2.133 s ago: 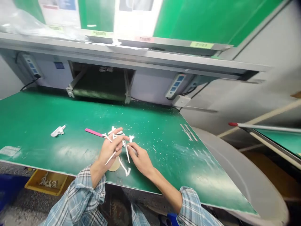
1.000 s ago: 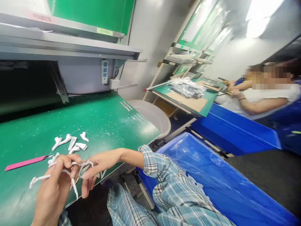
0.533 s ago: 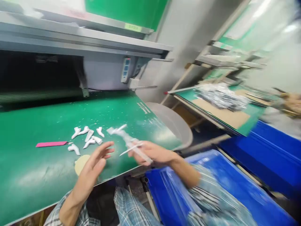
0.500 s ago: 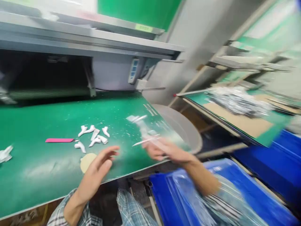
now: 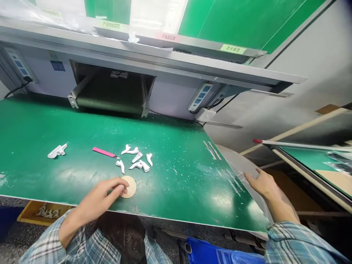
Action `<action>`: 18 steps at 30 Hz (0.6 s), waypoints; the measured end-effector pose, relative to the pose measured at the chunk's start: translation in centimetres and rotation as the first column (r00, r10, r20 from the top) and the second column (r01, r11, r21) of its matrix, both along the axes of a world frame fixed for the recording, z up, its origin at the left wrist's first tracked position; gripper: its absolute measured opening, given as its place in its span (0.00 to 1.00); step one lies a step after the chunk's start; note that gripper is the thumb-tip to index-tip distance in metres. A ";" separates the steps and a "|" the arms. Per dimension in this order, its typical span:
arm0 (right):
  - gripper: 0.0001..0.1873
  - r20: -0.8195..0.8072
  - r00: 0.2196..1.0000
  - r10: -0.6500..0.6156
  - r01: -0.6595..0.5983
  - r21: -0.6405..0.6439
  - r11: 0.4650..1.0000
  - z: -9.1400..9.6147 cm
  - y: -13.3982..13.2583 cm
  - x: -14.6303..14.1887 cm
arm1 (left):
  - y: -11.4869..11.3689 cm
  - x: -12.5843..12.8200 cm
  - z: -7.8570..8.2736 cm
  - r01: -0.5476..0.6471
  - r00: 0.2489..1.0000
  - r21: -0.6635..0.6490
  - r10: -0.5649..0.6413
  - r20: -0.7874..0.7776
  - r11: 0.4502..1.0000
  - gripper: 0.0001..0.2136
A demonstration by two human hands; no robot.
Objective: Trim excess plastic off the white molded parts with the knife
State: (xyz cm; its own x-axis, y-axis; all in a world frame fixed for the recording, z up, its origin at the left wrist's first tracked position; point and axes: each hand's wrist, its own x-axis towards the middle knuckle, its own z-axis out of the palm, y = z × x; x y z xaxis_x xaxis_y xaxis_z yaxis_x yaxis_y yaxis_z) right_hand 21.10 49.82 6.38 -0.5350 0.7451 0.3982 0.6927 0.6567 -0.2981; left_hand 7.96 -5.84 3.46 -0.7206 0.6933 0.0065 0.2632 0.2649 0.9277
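My left hand is at the table's near side, its thumb and fingertips brought together on the left edge of a round beige disc. The disc lies flat on the green tabletop. My right hand is beyond the table's right edge, over a pale round bin, with fingers apart and nothing visible in them. Just past the disc lies a loose group of small white curved plastic parts. Left of them is a pink-handled craft knife, its blade toward the parts. Farther left sits a larger white plastic piece.
White crumbs and thin strips are scattered over the table's right side. A conveyor belt opens at the back, below a metal shelf. A yellow box with white parts stands below the front edge, and a blue container is lower right.
My right hand has moved right, off the table, and the long white scraps it had are no longer visible in it. My left hand has come onto the disc. The view has swung left.
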 end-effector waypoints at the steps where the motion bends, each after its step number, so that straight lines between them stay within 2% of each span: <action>1: 0.20 0.020 0.998 0.056 -0.055 -0.052 0.997 -0.3 -0.8 -0.9 | -0.8 -1.1 -0.1 -0.060 0.991 -0.054 0.052 -0.125 0.997 0.14; 3: 0.18 0.030 0.982 0.186 -0.179 -0.156 0.971 -0.8 -3.3 -2.7 | -2.1 -3.7 -0.6 -0.200 0.911 -0.168 0.120 -0.394 0.965 0.15; 5: 0.18 0.021 0.937 0.350 -0.334 -0.242 0.911 -0.9 -7.3 -4.8 | -2.8 -6.7 -1.1 -0.315 0.802 -0.325 0.067 -0.594 0.892 0.18; 6: 0.17 0.012 0.909 0.417 -0.399 -0.270 0.876 -1.0 -9.7 -5.8 | -2.9 -8.1 -1.4 -0.345 0.759 -0.406 -0.003 -0.651 0.846 0.20; 7: 0.17 0.028 0.855 0.518 -0.484 -0.316 0.816 -1.0 -12.3 -6.9 | -2.8 -9.4 -1.6 -0.362 0.729 -0.464 -0.065 -0.681 0.808 0.23; 8: 0.19 0.102 0.750 0.653 -0.585 -0.359 0.728 -1.1 -14.9 -8.0 | -2.5 -10.4 -1.8 -0.364 0.712 -0.503 -0.114 -0.693 0.784 0.24; 9: 0.18 0.130 0.688 0.714 -0.628 -0.386 0.676 -1.3 -17.3 -9.0 | -2.3 -11.2 -1.9 -0.355 0.703 -0.530 -0.154 -0.694 0.770 0.25; 10: 0.17 0.147 0.661 0.736 -0.643 -0.396 0.656 -1.5 -19.5 -10.1 | -2.0 -11.7 -2.0 -0.341 0.701 -0.546 -0.180 -0.690 0.765 0.24; 12: 0.18 0.195 0.647 0.737 -0.638 -0.391 0.664 -2.1 -22.8 -12.1 | -1.7 -12.3 -2.0 -0.316 0.702 -0.574 -0.221 -0.677 0.756 0.22; 14: 0.18 0.237 0.650 0.722 -0.623 -0.378 0.685 -2.9 -24.5 -13.5 | -1.6 -12.3 -2.0 -0.308 0.707 -0.598 -0.242 -0.664 0.740 0.18; 18: 0.14 0.251 0.628 0.737 -0.641 -0.371 0.673 -3.9 -24.9 -14.8 | -1.9 -11.8 -1.9 -0.343 0.739 -0.605 -0.191 -0.647 0.719 0.13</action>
State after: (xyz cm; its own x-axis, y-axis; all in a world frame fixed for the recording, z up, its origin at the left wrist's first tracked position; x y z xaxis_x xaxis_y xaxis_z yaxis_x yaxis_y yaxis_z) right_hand 6.27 24.91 2.51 -0.9893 0.1357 -0.0544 0.1461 0.9305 -0.3358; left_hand -3.81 -7.79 1.51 -0.7664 0.6405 0.0497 0.6418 0.7601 0.1013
